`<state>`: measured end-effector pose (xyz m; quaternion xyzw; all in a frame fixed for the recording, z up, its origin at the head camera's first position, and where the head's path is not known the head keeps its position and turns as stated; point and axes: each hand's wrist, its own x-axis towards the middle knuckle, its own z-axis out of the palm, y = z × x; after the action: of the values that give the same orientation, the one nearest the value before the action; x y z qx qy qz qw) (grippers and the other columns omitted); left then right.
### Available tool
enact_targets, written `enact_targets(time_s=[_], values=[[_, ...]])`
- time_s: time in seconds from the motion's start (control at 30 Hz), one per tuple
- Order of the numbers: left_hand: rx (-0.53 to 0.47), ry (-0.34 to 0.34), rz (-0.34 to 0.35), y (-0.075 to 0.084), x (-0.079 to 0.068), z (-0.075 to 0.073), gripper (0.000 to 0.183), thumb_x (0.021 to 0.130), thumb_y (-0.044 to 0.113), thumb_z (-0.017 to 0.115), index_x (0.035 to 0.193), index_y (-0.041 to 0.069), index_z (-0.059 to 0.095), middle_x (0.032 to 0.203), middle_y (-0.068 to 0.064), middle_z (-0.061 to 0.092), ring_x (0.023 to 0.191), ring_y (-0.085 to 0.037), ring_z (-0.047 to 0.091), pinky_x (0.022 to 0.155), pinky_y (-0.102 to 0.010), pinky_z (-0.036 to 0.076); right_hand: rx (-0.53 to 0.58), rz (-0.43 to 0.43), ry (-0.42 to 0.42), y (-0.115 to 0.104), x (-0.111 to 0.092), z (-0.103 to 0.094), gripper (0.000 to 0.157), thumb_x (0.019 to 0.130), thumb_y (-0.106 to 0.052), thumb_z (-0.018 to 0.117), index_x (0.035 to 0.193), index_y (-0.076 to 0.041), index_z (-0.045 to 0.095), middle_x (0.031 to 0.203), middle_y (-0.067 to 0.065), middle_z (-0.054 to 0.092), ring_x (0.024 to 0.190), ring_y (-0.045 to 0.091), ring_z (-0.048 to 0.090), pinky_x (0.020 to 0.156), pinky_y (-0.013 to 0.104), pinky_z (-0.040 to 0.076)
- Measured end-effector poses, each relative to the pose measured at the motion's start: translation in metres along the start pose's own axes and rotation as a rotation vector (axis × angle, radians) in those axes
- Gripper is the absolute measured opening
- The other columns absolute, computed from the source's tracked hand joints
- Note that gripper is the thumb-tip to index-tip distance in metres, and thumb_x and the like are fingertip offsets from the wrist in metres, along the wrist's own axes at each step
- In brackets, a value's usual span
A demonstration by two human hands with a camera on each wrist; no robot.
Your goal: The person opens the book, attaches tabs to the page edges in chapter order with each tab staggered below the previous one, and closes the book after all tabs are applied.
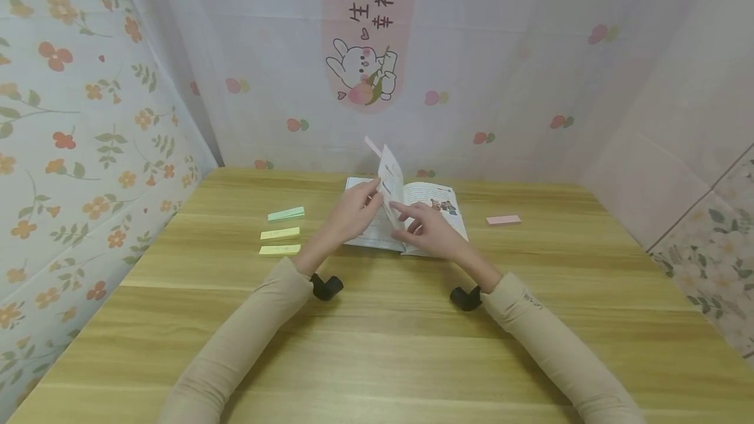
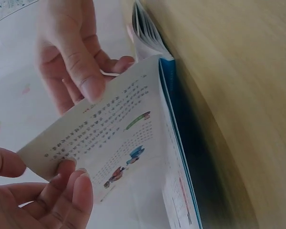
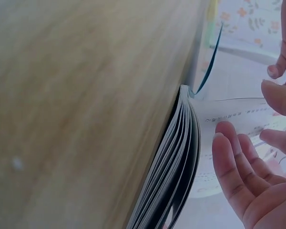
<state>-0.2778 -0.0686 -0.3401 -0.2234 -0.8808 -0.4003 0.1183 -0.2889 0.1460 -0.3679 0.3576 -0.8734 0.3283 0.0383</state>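
From my seat I see the open book (image 1: 425,194) near the middle of the desk's (image 1: 377,345) far edge, one page (image 1: 392,178) standing up between the hands. My left hand (image 1: 356,207) pinches that page at its free edge. My right hand (image 1: 429,231) is at its other side, fingers relaxed and apart; how firmly they touch, I cannot tell. A pink strip (image 1: 503,220) lies toward the right edge, a green strip (image 1: 286,214) toward the left.
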Motion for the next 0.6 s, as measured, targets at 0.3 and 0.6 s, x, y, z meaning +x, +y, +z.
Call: enact_targets(time_s=[0.3, 0.6], values=[[-0.016, -0.015, -0.022, 0.0, -0.0001, -0.0069, 0.05, 0.094, 0.005, 0.049, 0.142, -0.01, 0.05, 0.088, -0.013, 0.065, 0.056, -0.012, 0.039, 0.053, -0.024, 0.035, -0.009, 0.035, -0.021, 0.0022, -0.0018, -0.0019, 0.066, 0.091, -0.022, 0.077, 0.149, -0.006, 0.05, 0.111, 0.015, 0.062, 0.08, 0.018, 0.069, 0.074, 0.034, 0.057], [0.123, -0.006, -0.09, -0.0027, 0.0008, -0.0102, 0.048, 0.095, 0.008, 0.058, 0.141, -0.007, 0.052, 0.088, -0.013, 0.067, 0.06, -0.016, 0.053, 0.049, -0.023, 0.038, -0.022, 0.074, -0.093, 0.0067, -0.0016, -0.0036, 0.067, 0.092, -0.021, 0.076, 0.15, -0.002, 0.046, 0.11, 0.017, 0.063, 0.085, 0.022, 0.07, 0.078, 0.036, 0.057]])
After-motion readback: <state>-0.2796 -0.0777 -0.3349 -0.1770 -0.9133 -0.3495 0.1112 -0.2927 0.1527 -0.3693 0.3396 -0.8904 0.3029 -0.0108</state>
